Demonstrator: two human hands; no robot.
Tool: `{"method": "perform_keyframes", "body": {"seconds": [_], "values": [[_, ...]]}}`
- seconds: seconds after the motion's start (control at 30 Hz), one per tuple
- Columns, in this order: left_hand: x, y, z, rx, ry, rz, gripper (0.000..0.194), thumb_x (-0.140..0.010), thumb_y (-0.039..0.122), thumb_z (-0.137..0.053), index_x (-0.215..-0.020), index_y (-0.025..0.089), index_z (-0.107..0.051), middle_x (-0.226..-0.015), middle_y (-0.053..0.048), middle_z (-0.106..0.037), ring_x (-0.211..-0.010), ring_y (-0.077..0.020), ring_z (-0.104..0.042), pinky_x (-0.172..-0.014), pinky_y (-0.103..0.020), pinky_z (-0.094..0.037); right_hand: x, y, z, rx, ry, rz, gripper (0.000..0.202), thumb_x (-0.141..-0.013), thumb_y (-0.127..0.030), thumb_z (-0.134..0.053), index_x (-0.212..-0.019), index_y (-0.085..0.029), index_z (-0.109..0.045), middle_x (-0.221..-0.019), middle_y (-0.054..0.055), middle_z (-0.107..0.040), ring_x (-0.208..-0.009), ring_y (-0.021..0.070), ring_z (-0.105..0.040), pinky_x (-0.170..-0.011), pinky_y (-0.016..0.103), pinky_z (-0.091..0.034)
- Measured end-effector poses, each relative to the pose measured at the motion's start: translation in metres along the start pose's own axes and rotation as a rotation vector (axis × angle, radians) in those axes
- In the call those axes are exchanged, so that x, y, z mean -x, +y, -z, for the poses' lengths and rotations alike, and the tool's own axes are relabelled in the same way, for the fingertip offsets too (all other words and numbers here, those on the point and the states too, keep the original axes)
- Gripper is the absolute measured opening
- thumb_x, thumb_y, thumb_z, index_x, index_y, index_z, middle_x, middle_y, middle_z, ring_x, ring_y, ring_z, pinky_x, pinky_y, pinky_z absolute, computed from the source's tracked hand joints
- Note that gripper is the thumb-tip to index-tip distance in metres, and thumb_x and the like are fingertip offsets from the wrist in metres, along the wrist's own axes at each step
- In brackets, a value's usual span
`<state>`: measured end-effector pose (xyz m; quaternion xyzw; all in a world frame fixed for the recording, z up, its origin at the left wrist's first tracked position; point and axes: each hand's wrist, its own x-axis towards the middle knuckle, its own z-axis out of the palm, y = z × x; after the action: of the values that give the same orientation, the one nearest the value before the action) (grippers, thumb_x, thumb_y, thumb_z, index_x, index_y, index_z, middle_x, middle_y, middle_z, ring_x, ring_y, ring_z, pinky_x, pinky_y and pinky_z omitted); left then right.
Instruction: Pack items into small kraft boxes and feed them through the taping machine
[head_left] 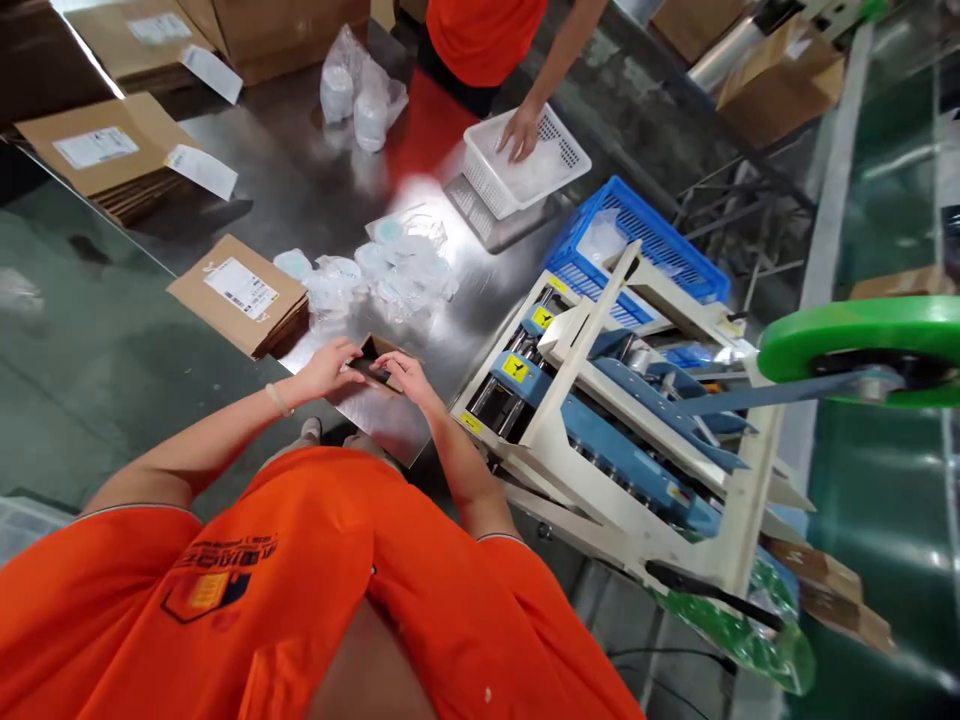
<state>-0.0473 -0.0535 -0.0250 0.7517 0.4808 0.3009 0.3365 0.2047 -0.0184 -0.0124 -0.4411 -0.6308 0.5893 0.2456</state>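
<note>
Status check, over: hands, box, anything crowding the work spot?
Left hand and right hand at the small cardboard box. Box open-topped, near the table's close edge. Clear plastic bags just beyond; flat cardboard stack off to the left.

Left hand (330, 368) and right hand (405, 372) hold a small box (370, 353). Clear bags (405, 272) lie beyond the box, stacked cardboard (238, 295) left of it.

Warehouse packing station, with flattened cartons (199, 285), a steel table (300, 180) and a carton-taping machine (637, 462).
</note>
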Motion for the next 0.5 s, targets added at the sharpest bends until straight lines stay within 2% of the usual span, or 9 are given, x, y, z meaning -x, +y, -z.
{"method": "perform_keyframes", "body": {"seconds": [0.07,0.17,0.23,0.27,0.3,0.37,0.43,0.5], "values": [[0.0,-0.004,-0.008,0.031,-0.06,-0.075,0.035,-0.109,0.049,-0.061,-0.116,0.018,-0.077,-0.113,-0.014,-0.075,-0.105,-0.0277,-0.07,-0.097,-0.043,-0.059,0.0,-0.002,-0.001,0.054,-0.011,-0.002,0.059,-0.101,-0.079,-0.064,-0.104,-0.021,-0.076,-0.104,0.008,-0.082,-0.104,0.0227,-0.078,-0.107,0.038,-0.06],[-0.019,-0.001,-0.024,0.038,-0.123,-0.097,0.029,-0.111,0.035,-0.053,-0.112,0.019,-0.077,-0.106,-0.012,-0.078,-0.102,-0.0261,-0.071,-0.098,-0.042,-0.057,-0.002,-0.012,0.001,0.288,-0.039,-0.004,0.048,-0.109,-0.064,-0.06,-0.116,-0.019,-0.076,-0.108,0.01,-0.081,-0.105,0.0232,-0.077,-0.102,0.036,-0.061],[-0.032,0.001,-0.033,-0.013,-0.072,-0.01,0.023,-0.108,0.031,-0.058,-0.115,0.017,-0.075,-0.109,-0.013,-0.077,-0.105,-0.0287,-0.07,-0.101,-0.045,-0.055,-0.003,-0.025,0.001,0.547,-0.046,0.027,0.041,-0.112,-0.052,-0.062,-0.132,-0.019,-0.075,-0.114,0.012,-0.082,-0.112,0.0258,-0.077,-0.106,0.037,-0.059],[-0.037,0.001,-0.036,-0.046,-0.007,0.058,0.023,-0.106,0.031,-0.062,-0.119,0.016,-0.073,-0.116,-0.016,-0.076,-0.113,-0.0317,-0.069,-0.104,-0.049,-0.053,-0.003,-0.031,0.0,0.691,-0.02,0.046,0.042,-0.112,-0.048,-0.063,-0.141,-0.019,-0.073,-0.12,0.014,-0.081,-0.119,0.028,-0.076,-0.112,0.039,-0.057],[-0.039,0.001,-0.038,-0.068,0.079,0.138,0.028,-0.104,0.033,-0.068,-0.124,0.014,-0.07,-0.128,-0.02,-0.073,-0.123,-0.0358,-0.066,-0.108,-0.052,-0.051,-0.003,-0.038,-0.002,0.828,0.027,0.057,0.048,-0.111,-0.047,-0.065,-0.15,-0.018,-0.069,-0.129,0.017,-0.08,-0.128,0.0309,-0.073,-0.118,0.042,-0.054],[-0.041,-0.004,-0.04,-0.071,0.232,0.282,0.051,-0.098,0.043,-0.081,-0.134,0.011,-0.065,-0.147,-0.027,-0.061,-0.14,-0.0442,-0.055,-0.113,-0.06,-0.047,-0.002,-0.047,-0.011,1.04,0.138,0.022,0.071,-0.106,-0.052,-0.074,-0.164,-0.015,-0.058,-0.151,0.024,-0.07,-0.147,0.0389,-0.062,-0.127,0.05,-0.047],[-0.041,-0.011,-0.04,-0.021,0.298,0.383,0.072,-0.09,0.054,-0.09,-0.139,0.01,-0.06,-0.151,-0.03,-0.053,-0.144,-0.0481,-0.049,-0.113,-0.065,-0.046,0.003,-0.048,-0.025,1.161,0.159,-0.078,0.104,-0.093,-0.059,-0.089,-0.174,-0.011,-0.045,-0.169,0.031,-0.053,-0.158,0.0482,-0.05,-0.129,0.06,-0.044],[-0.043,-0.018,-0.04,0.099,0.303,0.429,0.081,-0.084,0.061,-0.094,-0.138,0.011,-0.058,-0.144,-0.027,-0.054,-0.14,-0.0464,-0.051,-0.114,-0.067,-0.047,0.009,-0.043,-0.04,1.224,0.105,-0.151,0.119,-0.083,-0.057,-0.098,-0.177,-0.012,-0.04,-0.179,0.033,-0.039,-0.163,0.0546,-0.041,-0.129,0.068,-0.041]]}}
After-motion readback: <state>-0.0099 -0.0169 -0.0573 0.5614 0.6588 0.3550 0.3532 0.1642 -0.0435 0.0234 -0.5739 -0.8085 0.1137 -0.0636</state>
